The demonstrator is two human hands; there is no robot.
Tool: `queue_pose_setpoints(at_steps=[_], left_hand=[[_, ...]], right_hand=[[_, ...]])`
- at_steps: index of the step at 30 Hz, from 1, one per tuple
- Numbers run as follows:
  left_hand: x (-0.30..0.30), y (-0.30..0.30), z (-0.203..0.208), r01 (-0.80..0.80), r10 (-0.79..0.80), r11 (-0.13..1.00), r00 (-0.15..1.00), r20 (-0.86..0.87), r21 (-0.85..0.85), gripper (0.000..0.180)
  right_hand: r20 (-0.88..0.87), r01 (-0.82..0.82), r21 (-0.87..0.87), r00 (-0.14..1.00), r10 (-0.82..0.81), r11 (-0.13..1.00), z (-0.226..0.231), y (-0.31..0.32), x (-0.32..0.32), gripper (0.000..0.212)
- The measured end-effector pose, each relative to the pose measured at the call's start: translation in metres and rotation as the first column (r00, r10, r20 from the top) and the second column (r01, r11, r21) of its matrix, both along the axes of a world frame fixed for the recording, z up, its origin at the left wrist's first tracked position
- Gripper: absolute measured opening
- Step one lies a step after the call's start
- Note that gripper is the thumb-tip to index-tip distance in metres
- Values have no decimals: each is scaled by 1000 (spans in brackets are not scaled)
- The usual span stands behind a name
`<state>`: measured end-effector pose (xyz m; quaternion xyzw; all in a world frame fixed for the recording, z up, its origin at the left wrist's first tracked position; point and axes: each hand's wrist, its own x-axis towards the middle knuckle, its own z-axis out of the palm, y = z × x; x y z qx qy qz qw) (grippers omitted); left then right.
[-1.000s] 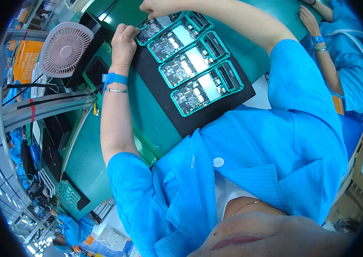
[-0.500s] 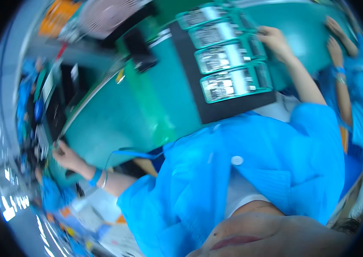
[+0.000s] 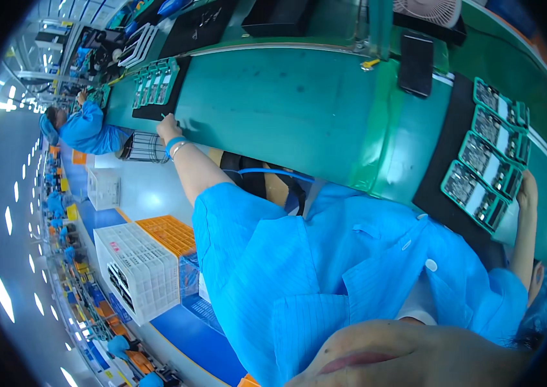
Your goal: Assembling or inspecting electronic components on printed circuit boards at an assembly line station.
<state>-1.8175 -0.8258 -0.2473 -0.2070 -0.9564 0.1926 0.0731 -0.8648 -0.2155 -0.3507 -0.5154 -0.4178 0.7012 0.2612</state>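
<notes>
Far out to the left, my left hand [image 3: 169,129] is at the near corner of a black mat [image 3: 149,112]. Its fingers are curled together; whatever is between them is too small to make out. Several circuit boards in green frames [image 3: 156,84] lie in a row on that mat. On the right, my right hand [image 3: 528,190] is against the outer edge of another set of green-framed circuit boards [image 3: 477,187], which rest on a second black mat [image 3: 441,164]. Its fingertips are partly hidden there. A blue wrist strap [image 3: 175,143] with a cord circles my left wrist.
Green tape [image 3: 377,142] crosses the green bench [image 3: 273,97]. A black phone-like slab [image 3: 416,64], a yellow object [image 3: 369,64] and a fan [image 3: 429,9] stand toward the back. White crates [image 3: 137,271] sit on the floor at left. Co-workers [image 3: 86,129] sit at both ends.
The view has swung left, so the nearer boards now appear farther right. My left hand now shows beside the far mat with boards; my right hand stays by the nearer boards' edge.
</notes>
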Motion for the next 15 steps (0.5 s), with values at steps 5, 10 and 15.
queue_pose_setpoints(at_steps=[5, 10, 15], left_hand=[[-57, -23, -51, -312, 282, 679, 947, 156, 664, 26], [-84, -14, -33, -438, 157, -391, 835, 527, 810, 41], [-101, 2, -46, -370, 71, -442, 894, 443, 818, 39]], right_hand=[[175, -4, 149, 984, -23, 989, 58, 96, 110, 22], [420, 0, 314, 897, -139, 949, 54, 96, 38, 28], [680, -209, 684, 529, -507, 699, 119, 102, -12, 30]])
